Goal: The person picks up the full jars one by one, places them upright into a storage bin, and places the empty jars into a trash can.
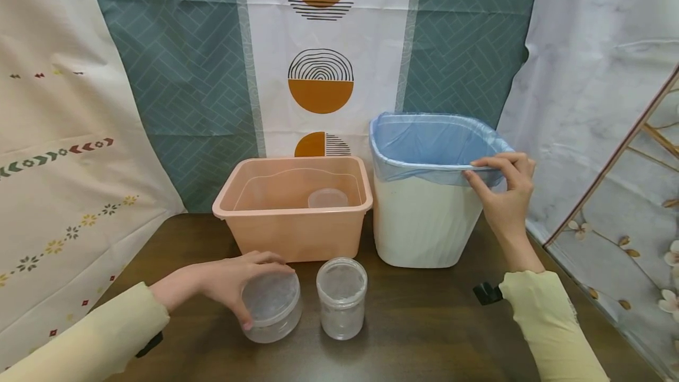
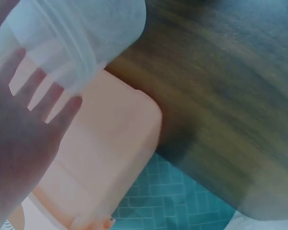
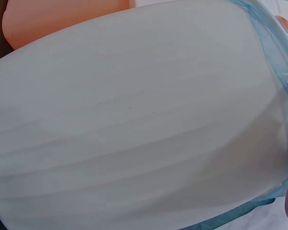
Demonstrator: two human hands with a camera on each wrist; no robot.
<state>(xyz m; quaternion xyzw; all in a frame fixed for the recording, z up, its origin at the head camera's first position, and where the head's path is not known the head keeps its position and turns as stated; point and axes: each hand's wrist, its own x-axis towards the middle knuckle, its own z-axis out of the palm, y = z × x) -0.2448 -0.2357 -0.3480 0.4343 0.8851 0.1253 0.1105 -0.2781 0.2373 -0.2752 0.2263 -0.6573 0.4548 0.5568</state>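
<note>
My left hand (image 1: 233, 282) spans a wide, low clear plastic jar (image 1: 273, 308) on the table, thumb at its near side and fingers over the far side of the lid. The left wrist view shows the fingers (image 2: 62, 103) against the translucent jar (image 2: 110, 28). A taller clear jar (image 1: 342, 302) stands upright just to its right. At the right, my right hand (image 1: 506, 193) pinches the front right rim of a white trash bin (image 1: 424, 217), over its blue liner (image 1: 440, 140). In the right wrist view, the bin's side (image 3: 134, 120) hides most of that hand.
Left of the bin stands a peach plastic tub (image 1: 297, 234) with a round clear container (image 1: 327, 197) inside. Both stand at the back of the dark wooden table (image 1: 414, 323), before a patterned curtain (image 1: 180, 75). Floral cloth (image 1: 626, 240) hangs along the right edge.
</note>
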